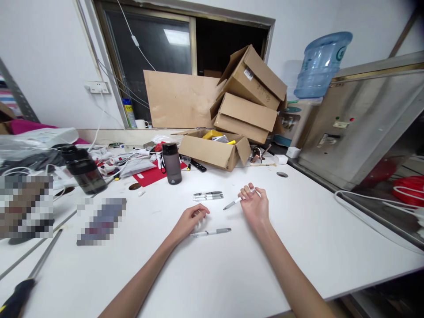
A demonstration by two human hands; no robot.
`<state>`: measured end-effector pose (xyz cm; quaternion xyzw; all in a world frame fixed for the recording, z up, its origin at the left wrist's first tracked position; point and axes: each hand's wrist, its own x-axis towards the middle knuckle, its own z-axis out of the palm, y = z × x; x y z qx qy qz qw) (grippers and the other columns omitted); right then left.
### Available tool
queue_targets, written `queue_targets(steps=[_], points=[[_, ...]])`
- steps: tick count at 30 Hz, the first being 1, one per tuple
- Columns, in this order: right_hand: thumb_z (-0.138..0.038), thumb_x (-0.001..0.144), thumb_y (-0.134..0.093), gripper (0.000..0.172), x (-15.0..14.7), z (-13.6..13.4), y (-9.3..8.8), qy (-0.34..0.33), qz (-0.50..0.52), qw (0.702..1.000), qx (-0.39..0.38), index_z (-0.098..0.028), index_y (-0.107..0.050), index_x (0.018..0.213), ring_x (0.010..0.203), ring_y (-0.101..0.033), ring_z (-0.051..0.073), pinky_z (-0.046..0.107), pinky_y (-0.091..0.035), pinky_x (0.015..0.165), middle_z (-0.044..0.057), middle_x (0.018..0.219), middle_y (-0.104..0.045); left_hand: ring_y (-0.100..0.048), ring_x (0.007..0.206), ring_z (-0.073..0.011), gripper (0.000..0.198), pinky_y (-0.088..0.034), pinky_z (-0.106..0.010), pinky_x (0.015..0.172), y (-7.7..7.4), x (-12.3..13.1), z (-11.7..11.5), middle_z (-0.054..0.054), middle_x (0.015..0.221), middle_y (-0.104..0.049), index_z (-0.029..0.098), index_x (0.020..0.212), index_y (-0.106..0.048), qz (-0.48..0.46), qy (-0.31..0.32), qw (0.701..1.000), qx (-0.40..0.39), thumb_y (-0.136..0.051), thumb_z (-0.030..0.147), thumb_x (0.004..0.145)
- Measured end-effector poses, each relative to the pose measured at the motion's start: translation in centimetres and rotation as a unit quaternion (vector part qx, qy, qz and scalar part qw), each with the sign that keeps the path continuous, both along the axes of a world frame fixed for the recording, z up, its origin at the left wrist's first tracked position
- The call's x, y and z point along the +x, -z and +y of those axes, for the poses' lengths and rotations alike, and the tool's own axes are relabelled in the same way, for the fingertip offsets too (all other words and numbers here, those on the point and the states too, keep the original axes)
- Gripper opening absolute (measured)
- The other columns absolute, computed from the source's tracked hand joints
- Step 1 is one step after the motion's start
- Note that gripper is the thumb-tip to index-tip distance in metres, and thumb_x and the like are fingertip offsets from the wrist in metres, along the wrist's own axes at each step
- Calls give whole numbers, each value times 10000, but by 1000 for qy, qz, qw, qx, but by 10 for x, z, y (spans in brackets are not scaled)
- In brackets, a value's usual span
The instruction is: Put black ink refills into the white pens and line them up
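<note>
My right hand [255, 205] is raised a little above the white table, palm turned up, with the fingers closed around a white and grey pen [232, 204]. The pen's dark tip points down to the left. On the left, my left hand [193, 218] hovers at the tabletop with loosely bent fingers apart, seemingly holding nothing. Just below it lies another white and grey pen [213, 232], its left end by the hand; whether they touch I cannot tell. Beyond both hands, several similar pens [208, 196] lie side by side.
A dark bottle [172, 164] stands behind the pens, near an open cardboard box [208, 150]. Another black bottle [82, 170] is at the left, among cables. A screwdriver [33, 276] lies at the near left. The table has a round hole [282, 174] at right.
</note>
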<state>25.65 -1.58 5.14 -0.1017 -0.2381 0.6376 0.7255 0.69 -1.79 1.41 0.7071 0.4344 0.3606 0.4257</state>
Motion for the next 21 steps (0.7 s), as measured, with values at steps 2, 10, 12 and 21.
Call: queue_targets(steps=[2,10,12,21], points=[[-192,813,-497,59,-1,0,0,-7,13,1000,1,-216,-463,771,540,-319,126,251,-381,532,-61,632,-246,-493,670,-152,286,-367,-246,633,1,0,0,-6,788,-585,177,948,-694,-2,0,1000,1,-531,405,885],[-184,807,-500,73,-1,-1,0,-4,-1,1000,8,-219,-452,764,534,-311,127,252,-373,528,-61,631,-232,-497,676,-156,280,-373,-248,639,2,0,1,-10,799,-601,182,940,-700,-1,-2,1000,8,-536,402,884],[-191,815,-492,63,-1,-1,-1,-6,3,1000,8,-216,-461,766,539,-313,126,250,-376,530,-59,636,-238,-498,671,-154,278,-374,-249,638,2,0,0,-9,793,-602,181,941,-703,-3,-2,1000,8,-537,396,885],[-256,868,-482,93,-2,-1,-4,-1,-25,1000,8,-213,-505,789,543,-329,122,250,-394,547,-55,654,-256,-501,670,-158,283,-377,-254,640,4,-1,2,-9,793,-606,184,944,-704,-5,-1,1000,9,-535,400,872]])
